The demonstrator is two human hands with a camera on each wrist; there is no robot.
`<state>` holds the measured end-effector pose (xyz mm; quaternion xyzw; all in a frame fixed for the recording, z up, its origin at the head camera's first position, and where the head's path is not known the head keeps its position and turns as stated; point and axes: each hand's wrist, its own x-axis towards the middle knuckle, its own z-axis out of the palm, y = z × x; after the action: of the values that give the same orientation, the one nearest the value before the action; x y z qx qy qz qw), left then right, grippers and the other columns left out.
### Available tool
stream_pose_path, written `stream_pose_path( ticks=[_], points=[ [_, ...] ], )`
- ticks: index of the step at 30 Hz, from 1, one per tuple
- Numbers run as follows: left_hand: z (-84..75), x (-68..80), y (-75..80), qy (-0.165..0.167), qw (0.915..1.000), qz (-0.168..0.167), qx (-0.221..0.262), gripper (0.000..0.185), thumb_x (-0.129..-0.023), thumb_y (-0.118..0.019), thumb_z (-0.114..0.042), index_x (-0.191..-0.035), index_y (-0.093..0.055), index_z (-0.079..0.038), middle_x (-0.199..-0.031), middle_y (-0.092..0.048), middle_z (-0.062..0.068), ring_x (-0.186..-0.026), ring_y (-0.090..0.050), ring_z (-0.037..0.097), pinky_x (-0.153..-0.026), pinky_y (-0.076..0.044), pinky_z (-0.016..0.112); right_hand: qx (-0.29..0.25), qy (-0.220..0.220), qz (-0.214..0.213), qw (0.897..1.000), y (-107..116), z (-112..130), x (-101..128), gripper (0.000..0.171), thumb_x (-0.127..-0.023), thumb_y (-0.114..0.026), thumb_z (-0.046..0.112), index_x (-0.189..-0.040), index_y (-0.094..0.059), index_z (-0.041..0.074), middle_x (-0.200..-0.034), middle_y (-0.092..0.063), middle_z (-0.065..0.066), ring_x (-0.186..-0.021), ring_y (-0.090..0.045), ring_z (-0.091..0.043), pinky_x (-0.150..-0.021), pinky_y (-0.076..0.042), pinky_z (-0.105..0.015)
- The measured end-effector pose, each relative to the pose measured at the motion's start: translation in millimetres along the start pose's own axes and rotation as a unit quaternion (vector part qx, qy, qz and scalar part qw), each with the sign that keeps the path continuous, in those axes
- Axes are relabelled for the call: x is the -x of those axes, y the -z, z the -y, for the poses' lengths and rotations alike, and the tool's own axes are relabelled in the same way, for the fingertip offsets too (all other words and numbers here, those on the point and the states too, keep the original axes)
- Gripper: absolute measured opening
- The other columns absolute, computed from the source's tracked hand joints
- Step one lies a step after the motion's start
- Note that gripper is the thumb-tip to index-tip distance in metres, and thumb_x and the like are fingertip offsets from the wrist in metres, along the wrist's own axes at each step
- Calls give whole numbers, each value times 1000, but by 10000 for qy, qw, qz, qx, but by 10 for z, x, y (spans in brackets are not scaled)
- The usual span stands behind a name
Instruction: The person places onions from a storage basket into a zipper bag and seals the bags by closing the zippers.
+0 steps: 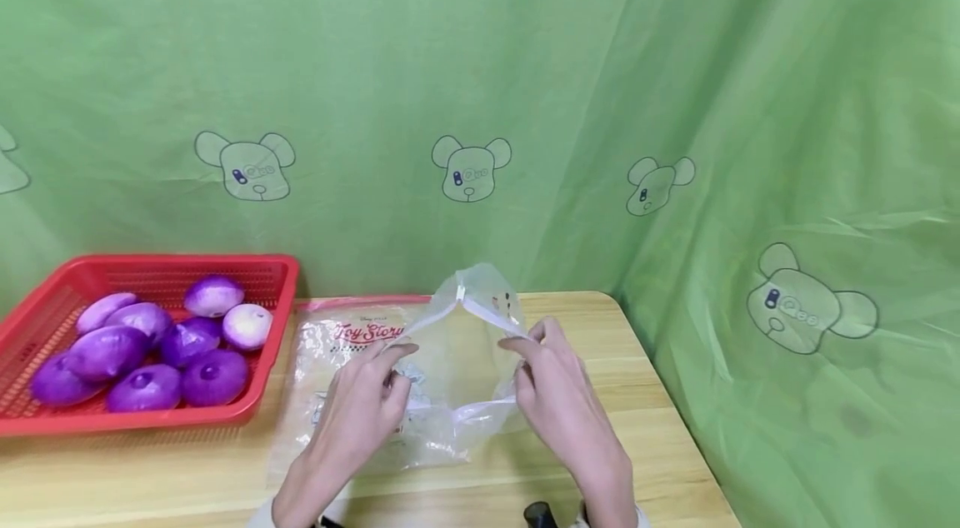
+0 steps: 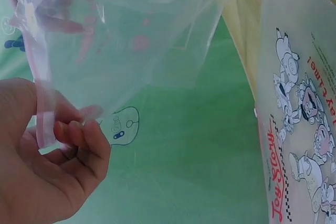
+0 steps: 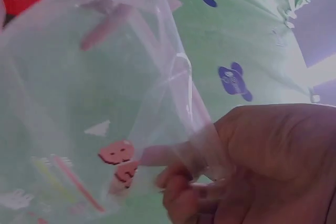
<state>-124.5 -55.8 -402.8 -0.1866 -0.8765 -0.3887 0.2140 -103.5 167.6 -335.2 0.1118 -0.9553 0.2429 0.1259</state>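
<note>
A clear plastic zip bag is held up over the wooden table, its mouth pulled apart. My left hand pinches the bag's left rim, and my right hand pinches the right rim. Both wrist views look through the transparent bag at close range. More printed "Toy Story" bags lie flat on the table under my left hand. A red plastic basket at the left holds several purple and white onions.
A green curtain with bear prints hangs behind the table and along its right side. The table's right edge runs close to the curtain. The printed bag sheet shows at the right of the left wrist view.
</note>
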Motion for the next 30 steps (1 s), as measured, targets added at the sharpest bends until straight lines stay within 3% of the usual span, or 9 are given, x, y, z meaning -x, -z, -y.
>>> stream_pose_path(
  ticks=[2, 5, 9, 12, 17, 21, 23, 26, 30],
  points=[
    [-21, 8, -9, 81, 9999, 110, -22, 37, -78, -63, 5, -112, -73, -7, -105, -71, 3, -57, -43, 0, -52, -44, 19, 149, 20, -127, 9998, 64, -17, 34, 45, -82, -59, -12, -122, -70, 6, -120, -56, -8, -61, -45, -9, -47, -41, -21],
    [-70, 21, -35, 188, 9993, 310, 32, 39, -76, -62, 4, -112, -73, -7, -97, -71, 1, -54, -41, -1, -49, -42, 19, 480, 157, -337, 9982, 159, -42, 85, 55, -76, -60, -15, -126, -69, 8, -142, -51, -8, -80, -59, -18, -52, -44, -22],
    [-116, 18, -57, 480, 9964, 677, 185, 43, -76, -60, 4, -115, -73, -8, -72, -61, -7, -46, -37, -1, -40, -36, 19, 753, 174, -777, 9940, 261, -101, 111, 55, -72, -56, -19, -114, -75, 10, -141, -57, -9, -111, -56, -30, -59, -47, -30],
    [-125, 11, -63, 700, 9928, 927, 286, 44, -76, -59, 3, -116, -74, -10, -58, -48, -13, -43, -34, -1, -37, -33, 20, 709, 154, -934, 9930, 303, -155, 120, 51, -72, -52, -19, -104, -79, 11, -132, -64, -8, -108, -58, -28, -61, -47, -34],
    [-100, 7, -56, 817, 9908, 1038, 285, 47, -75, -59, 4, -118, -72, -9, -53, -42, -12, -42, -31, -1, -36, -30, 19, 463, 708, -558, 9949, 316, -211, 148, 48, -75, -57, -13, -107, -79, 16, -129, -66, 0, -105, -60, -17, -64, -47, -29],
    [-54, 9, -40, 825, 9901, 1094, 285, 47, -74, -61, 6, -118, -71, -6, -53, -44, -11, -42, -31, -1, -36, -30, 18, 127, 1239, 0, 9922, 300, -206, 140, 40, -82, -72, 2, -120, -73, 15, -141, -57, 5, -111, -56, -10, -80, -51, -31],
    [-33, 6, -37, 837, 9892, 1160, 336, 46, -74, -62, 7, -118, -70, -5, -55, -47, -12, -41, -34, -1, -36, -31, 17, -36, 1216, 315, 9921, 292, -188, 133, 46, -83, -79, 18, -128, -68, 16, -146, -52, 8, -120, -53, -11, -98, -48, -36],
    [-1, -4, -41, 798, 9884, 1234, 373, 46, -74, -63, 7, -119, -69, -3, -56, -49, -11, -42, -36, 0, -36, -33, 17, -217, 858, 769, 9931, 284, -160, 140, 73, -74, -86, 43, -138, -57, 24, -150, -44, 16, -129, -46, -11, -109, -41, -42],
    [36, -18, -34, 691, 9877, 1352, 377, 46, -76, -63, 6, -121, -68, -4, -56, -49, -12, -42, -35, -1, -36, -32, 16, -225, 671, 778, 9945, 259, -135, 137, 77, -67, -88, 53, -133, -56, 28, -145, -44, 22, -126, -44, -7, -104, -45, -40]
  ],
)
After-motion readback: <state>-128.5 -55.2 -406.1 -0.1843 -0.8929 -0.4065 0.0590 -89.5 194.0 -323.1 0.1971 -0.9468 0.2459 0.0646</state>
